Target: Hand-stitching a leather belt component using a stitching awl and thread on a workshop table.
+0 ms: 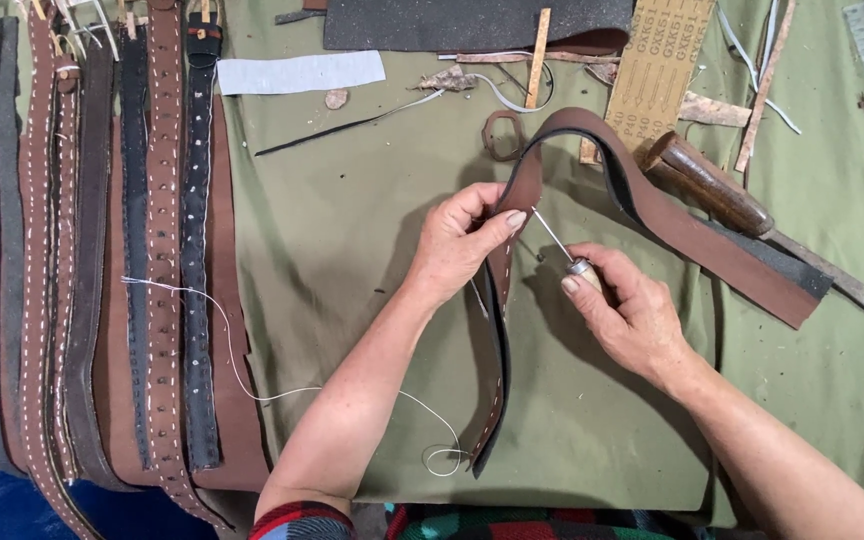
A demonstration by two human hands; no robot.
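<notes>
Olive cloth-covered bench (352, 200), stitched belts (167, 250) at left, sandpaper strip (662, 60), wooden-handled tool (722, 190)

L hand (457, 245) pinches brown leather strap (652, 205) at its bend, mid green cloth (352, 240). R hand (627, 310) holds awl (560, 248), tip touching strap edge. White thread (252, 385) trails toward near edge. Finished belts (142, 250) along left edge; wooden-handled tool (722, 190) near right.

Open cloth: bare green cloth (352, 200) left of the left hand (457, 245).
Left edge: row of stitched leather belts (102, 250).
Right: wooden-handled tool (742, 215) blocks beyond the arched brown leather strap (652, 205).
Near: white thread (242, 375).
</notes>
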